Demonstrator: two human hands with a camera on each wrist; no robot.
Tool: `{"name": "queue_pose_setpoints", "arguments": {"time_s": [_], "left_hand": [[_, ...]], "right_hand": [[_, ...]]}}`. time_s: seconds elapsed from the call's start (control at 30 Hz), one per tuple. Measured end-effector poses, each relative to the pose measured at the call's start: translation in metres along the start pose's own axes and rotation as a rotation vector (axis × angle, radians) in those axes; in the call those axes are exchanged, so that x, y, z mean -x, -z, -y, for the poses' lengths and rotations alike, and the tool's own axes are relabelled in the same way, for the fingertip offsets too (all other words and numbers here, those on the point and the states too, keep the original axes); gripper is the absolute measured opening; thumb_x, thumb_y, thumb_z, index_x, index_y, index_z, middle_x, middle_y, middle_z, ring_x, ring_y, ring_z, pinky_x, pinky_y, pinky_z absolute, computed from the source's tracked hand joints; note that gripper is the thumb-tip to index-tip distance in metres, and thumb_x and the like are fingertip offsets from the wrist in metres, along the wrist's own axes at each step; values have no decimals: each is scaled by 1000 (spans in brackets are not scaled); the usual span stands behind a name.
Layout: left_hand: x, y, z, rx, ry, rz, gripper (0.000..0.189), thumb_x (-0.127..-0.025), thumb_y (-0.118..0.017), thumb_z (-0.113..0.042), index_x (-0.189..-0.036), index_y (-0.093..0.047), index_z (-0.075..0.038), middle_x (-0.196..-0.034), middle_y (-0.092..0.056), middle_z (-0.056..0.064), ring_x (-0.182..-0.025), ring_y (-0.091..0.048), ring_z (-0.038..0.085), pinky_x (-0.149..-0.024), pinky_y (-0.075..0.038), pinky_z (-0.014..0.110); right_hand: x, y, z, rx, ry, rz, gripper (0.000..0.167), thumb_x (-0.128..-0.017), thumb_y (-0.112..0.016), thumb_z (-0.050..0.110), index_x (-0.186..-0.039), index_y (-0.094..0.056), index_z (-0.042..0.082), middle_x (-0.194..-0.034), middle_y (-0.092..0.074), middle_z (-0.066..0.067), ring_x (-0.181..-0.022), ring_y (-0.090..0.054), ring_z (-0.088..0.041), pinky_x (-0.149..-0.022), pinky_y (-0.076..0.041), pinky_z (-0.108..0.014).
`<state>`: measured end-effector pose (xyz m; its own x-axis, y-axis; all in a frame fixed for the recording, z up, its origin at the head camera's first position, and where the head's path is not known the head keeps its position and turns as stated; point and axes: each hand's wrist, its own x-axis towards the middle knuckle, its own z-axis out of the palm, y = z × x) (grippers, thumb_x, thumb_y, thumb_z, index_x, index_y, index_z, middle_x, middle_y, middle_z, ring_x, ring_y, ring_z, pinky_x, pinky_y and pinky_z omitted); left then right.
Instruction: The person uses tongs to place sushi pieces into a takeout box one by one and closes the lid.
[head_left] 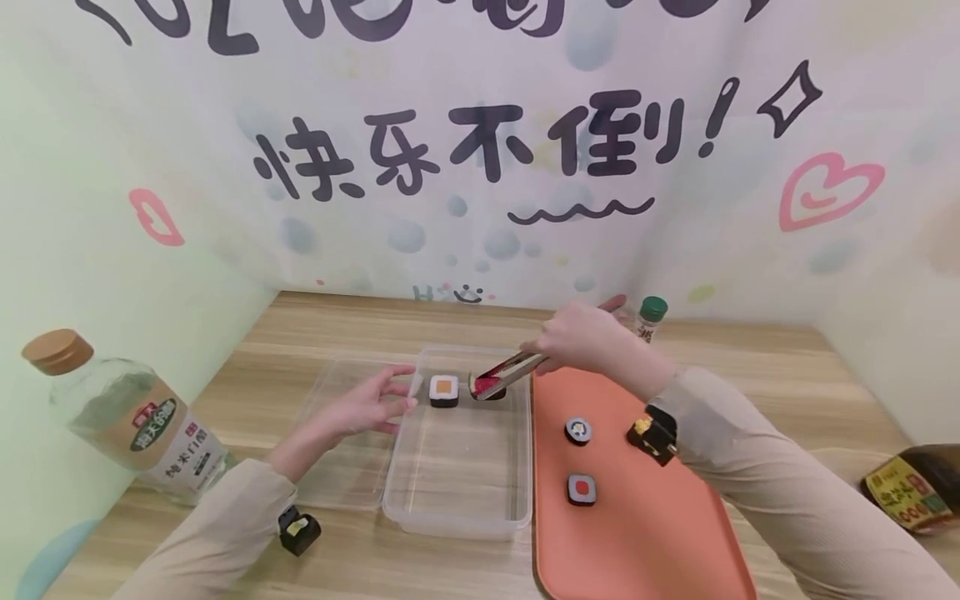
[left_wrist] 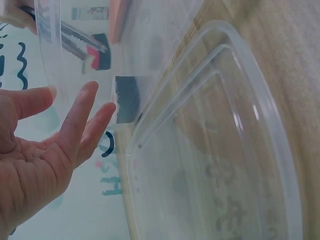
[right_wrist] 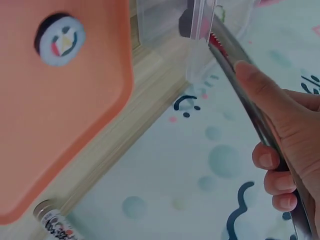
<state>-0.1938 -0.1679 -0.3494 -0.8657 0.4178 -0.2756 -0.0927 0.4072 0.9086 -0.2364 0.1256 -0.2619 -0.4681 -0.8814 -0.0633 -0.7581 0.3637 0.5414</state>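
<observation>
My right hand (head_left: 588, 337) grips metal tongs (right_wrist: 250, 107). The tips of the tongs are at a toy-like sushi roll with a red filling (head_left: 487, 385), inside the far end of a clear plastic container (head_left: 457, 528). Left of it in the container sits a white-and-black sushi roll with an orange square centre (head_left: 444, 390). My left hand (head_left: 373, 400) is at the container's left wall, thumb by the rim, the other fingers spread and loosely extended in the left wrist view. A clear lid (left_wrist: 282, 150) lies on the table left of the container, under that hand.
An orange tray (head_left: 637, 533) right of the container bears a round sushi roll (head_left: 578, 431) and a red-centred one (head_left: 582, 490). A large bottle (head_left: 157, 425) stands left, a green-capped shaker (head_left: 652, 312) behind the tray, and a dark labelled bottle (head_left: 911, 490) at far right.
</observation>
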Motion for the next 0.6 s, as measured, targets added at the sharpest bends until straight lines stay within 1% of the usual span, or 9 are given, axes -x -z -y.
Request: {"name": "queue_pose_setpoints", "arguments": {"time_s": [0.07, 0.13, 0.2, 0.27, 0.33, 0.43, 0.5, 0.6], "left_hand": [[0, 0, 1, 2, -1, -1, 60, -94, -48, -11, -143, -15, 0, -136, -33, 34, -119, -45, 44, -85, -55, 41], [0, 0, 1, 4, -5, -3, 60, -94, -48, -11, -142, -15, 0, -135, -34, 34, -118, -45, 44, -85, -55, 41], [0, 0, 1, 5, -8, -4, 60, -94, -48, -10, -142, -15, 1, -134, -35, 34, -118, -46, 44, -84, -55, 41], [0, -1, 0, 4, -10, -6, 60, -94, -48, -10, -142, -15, 1, -133, -36, 34, -117, -47, 44, -83, -55, 41], [-1, -1, 1, 4, -12, -8, 60, -94, -49, -10, -142, -16, 1, -133, -36, 35, -116, -47, 44, -82, -56, 40], [-1, -2, 2, 4, -10, -8, 60, -93, -49, -10, -142, -16, 1, -134, -36, 35, -116, -47, 44, -81, -56, 39], [-1, -2, 2, 0, -9, -6, 60, -93, -49, -11, -142, -16, 1, -134, -35, 35, -116, -47, 44, -81, -56, 39], [0, -1, 2, -6, -5, -8, 60, -94, -49, -11, -142, -16, 1, -134, -35, 35, -116, -47, 44, -82, -56, 39]], "right_hand": [[-8, 1, 3, 19, 3, 28, 26, -77, -63, 46, -90, -68, 24, -55, -62, 6, -46, -52, -10, -40, -42, -24], [-13, 2, 5, 43, 4, 45, 23, -77, -64, 45, -80, -67, 23, -54, -60, 7, -45, -50, -9, -39, -39, -23], [-16, 3, 5, 58, 2, 67, 24, -77, -64, 44, -69, -63, 21, -52, -58, 7, -44, -44, -8, -39, -34, -22], [-17, 3, 5, 69, 2, 87, 29, -78, -64, 44, -61, -57, 21, -50, -55, 7, -43, -38, -7, -40, -31, -21], [-17, 3, 5, 75, -2, 103, 31, -77, -65, 44, -58, -56, 21, -50, -55, 7, -44, -37, -7, -40, -33, -21], [-17, 2, 7, 73, -9, 117, 31, -77, -65, 44, -58, -57, 21, -51, -56, 7, -45, -39, -7, -42, -38, -21], [-18, 2, 8, 72, -16, 120, 30, -77, -65, 44, -59, -58, 21, -51, -56, 7, -45, -40, -7, -42, -39, -22], [-19, 1, 8, 72, -15, 112, 31, -76, -65, 46, -58, -57, 21, -49, -52, 7, -44, -34, -7, -41, -36, -22]]}}
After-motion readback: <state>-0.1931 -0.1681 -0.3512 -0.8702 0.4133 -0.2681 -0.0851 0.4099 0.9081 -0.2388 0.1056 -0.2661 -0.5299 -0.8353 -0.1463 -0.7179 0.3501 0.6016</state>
